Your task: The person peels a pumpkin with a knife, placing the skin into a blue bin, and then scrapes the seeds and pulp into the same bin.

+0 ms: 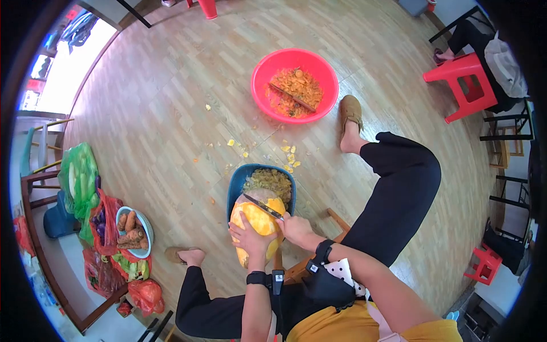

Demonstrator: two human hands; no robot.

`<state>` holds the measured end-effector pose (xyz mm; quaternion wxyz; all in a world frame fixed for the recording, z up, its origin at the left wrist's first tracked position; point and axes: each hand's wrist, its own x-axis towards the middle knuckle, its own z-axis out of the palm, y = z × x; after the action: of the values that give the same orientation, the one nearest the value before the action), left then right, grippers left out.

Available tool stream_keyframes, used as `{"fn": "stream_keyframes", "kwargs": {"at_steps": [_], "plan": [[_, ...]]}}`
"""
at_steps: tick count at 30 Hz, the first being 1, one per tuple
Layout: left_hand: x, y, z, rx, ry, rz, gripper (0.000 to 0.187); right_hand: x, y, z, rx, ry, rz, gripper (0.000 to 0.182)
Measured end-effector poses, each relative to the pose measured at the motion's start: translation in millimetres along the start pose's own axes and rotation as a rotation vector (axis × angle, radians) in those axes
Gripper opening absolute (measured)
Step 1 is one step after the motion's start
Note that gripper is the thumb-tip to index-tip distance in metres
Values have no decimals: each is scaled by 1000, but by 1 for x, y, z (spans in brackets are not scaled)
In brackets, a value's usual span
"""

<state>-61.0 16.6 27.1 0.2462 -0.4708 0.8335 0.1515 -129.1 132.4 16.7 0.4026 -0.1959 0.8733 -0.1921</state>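
Note:
A large pumpkin (268,219), mostly peeled to yellow flesh with greyish skin left at its far end, rests tilted over a blue bin (229,196). My left hand (250,236) presses on its near side with fingers spread, gripping it. In my right hand (297,231) is the handle of a knife (259,204), whose dark blade lies across the top of the pumpkin near the edge of the skin. Peelings (270,181) fill the visible part of the bin.
Ahead stands a pink basin (256,94) of orange pieces with a brown stick-like tool (293,98) across it. Yellow scraps (290,157) dot the floor. At left are bagged vegetables (80,176) and a basket (149,231) of carrots. A person sits near a red stool (464,80).

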Motion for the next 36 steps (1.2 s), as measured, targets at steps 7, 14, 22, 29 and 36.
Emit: {"fn": "stream_keyframes", "kwargs": {"at_steps": [7, 14, 22, 29, 36], "plan": [[0, -2, 5, 9, 43, 36, 128, 13, -1, 17, -28, 20, 14, 38], [-2, 1, 3, 0, 48, 32, 126, 32, -3, 19, -14, 19, 59, 38], [-7, -7, 2, 15, 52, 76, 126, 52, 53, 46, 56, 11, 124, 45], [-3, 2, 1, 38, 38, 30, 126, 12, 2, -8, -6, -50, 30, 43], [-5, 1, -4, 8, -4, 31, 124, 6, 0, -1, -36, -62, 55, 41]]}}
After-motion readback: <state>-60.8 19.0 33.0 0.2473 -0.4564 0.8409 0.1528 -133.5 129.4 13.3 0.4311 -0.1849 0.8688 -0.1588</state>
